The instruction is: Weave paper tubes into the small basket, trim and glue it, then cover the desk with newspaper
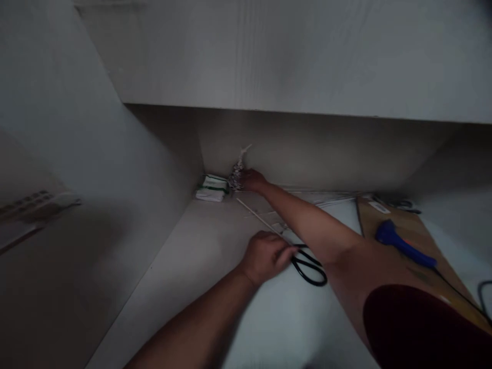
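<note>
My right hand (253, 181) reaches to the back left corner, its fingers closed around a tangled, speckled bundle (236, 176) with a pale twisted end pointing up. Just left of that bundle lies a folded white cloth (212, 187) with a green stripe. Nearer to me, my left hand (266, 255) is low over the surface with its fingers curled and thumb against them. Its thumb is beside the black-handled scissors (310, 269). A thin pale stick (253, 212) runs down to this hand; whether the fingers grip it is hidden.
A blue glue gun (405, 246) with a cord lies on a brown board (417, 230) at the right. Thin pale strips (330, 199) lie along the back wall. A wide grey overhang (292, 61) spans above, and a side wall (126, 205) rises at left.
</note>
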{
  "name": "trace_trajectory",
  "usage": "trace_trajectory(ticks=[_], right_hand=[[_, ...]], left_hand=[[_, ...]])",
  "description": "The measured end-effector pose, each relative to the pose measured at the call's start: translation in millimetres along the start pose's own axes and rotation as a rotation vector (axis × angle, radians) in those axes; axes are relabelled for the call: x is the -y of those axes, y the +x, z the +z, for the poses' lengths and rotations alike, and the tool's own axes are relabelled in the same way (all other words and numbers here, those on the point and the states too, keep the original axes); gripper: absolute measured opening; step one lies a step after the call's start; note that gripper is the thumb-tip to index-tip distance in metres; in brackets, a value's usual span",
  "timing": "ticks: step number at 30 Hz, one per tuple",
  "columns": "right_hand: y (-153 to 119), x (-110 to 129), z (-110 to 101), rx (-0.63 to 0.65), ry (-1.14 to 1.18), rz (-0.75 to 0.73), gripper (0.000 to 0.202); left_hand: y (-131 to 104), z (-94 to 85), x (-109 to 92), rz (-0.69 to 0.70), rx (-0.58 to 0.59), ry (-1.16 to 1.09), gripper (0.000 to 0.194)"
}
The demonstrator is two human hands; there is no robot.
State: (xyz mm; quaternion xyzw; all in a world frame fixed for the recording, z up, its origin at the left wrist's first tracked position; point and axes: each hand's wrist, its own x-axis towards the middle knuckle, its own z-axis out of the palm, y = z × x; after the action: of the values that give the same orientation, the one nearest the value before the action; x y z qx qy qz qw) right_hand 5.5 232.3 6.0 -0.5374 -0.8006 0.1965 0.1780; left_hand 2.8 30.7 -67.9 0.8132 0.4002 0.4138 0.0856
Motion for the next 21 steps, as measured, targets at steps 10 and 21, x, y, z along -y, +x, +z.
trace_trajectory(ticks=[10, 21], right_hand=[[-168, -103, -85, 0.077, -0.11, -0.037, 0.022], [-268, -121, -55, 0.035, -0.348, -0.108, 0.021]], left_hand=[[4, -8.3, 23, -0.413, -0.152, 0.034, 0.028], [3, -12.8, 37, -0.328, -0.063, 0.117, 0.024]])
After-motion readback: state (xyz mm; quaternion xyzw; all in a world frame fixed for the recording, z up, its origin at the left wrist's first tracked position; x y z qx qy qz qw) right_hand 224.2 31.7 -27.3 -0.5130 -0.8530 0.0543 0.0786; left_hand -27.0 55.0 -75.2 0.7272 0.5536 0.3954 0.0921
